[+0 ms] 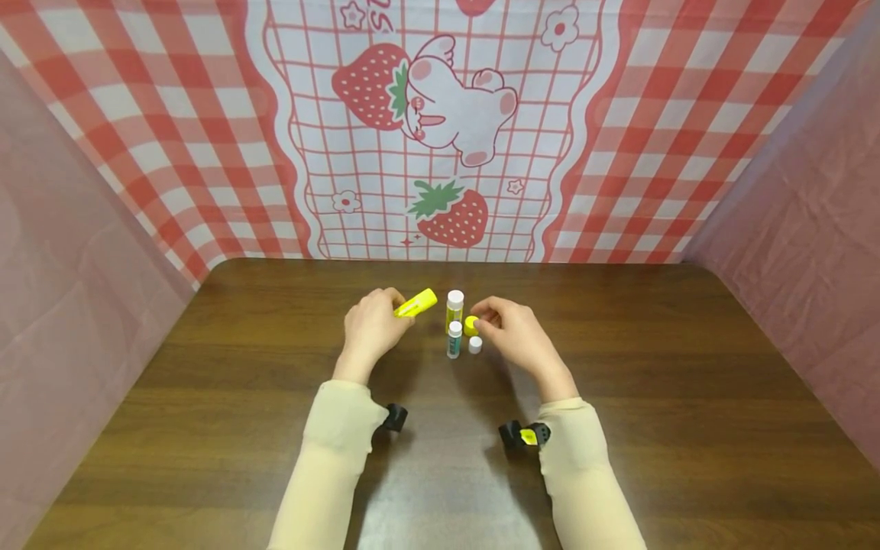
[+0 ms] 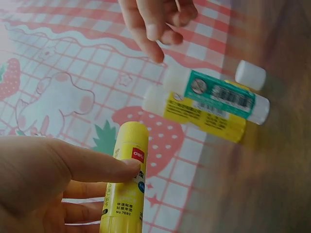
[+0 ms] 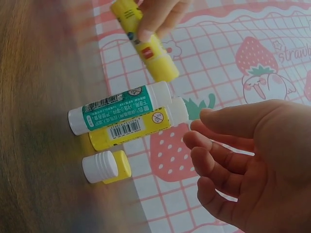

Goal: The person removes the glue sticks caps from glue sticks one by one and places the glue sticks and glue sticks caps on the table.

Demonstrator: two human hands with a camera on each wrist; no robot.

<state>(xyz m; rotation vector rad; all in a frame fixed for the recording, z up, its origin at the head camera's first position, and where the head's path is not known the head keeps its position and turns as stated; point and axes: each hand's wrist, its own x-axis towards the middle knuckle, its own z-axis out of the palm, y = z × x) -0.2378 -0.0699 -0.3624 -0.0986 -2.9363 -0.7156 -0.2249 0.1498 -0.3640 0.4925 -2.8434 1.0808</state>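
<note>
My left hand (image 1: 374, 328) pinches a yellow glue stick (image 1: 416, 303) between thumb and fingers, tilted above the table; its yellow cap end (image 2: 133, 131) points up and away. Right of it stand two uncapped glue sticks with white tops: a yellow one (image 1: 454, 313) and, nearer me, a smaller green-labelled one (image 1: 454, 344). Beside them on the table are a yellow cap (image 1: 470, 327) and a white ribbed cap (image 3: 99, 167). Close to the yellow cap hovers my right hand (image 1: 514, 332), its fingers loosely bent. Nothing lies between these fingers in the right wrist view.
The brown wooden table (image 1: 440, 489) reaches back to a hanging red-and-white cloth (image 1: 440, 214) with strawberry prints. Pink cloth (image 1: 82, 229) hangs at both sides. Black wrist cameras (image 1: 395, 418) jut inward from both cream sleeves (image 1: 319, 458).
</note>
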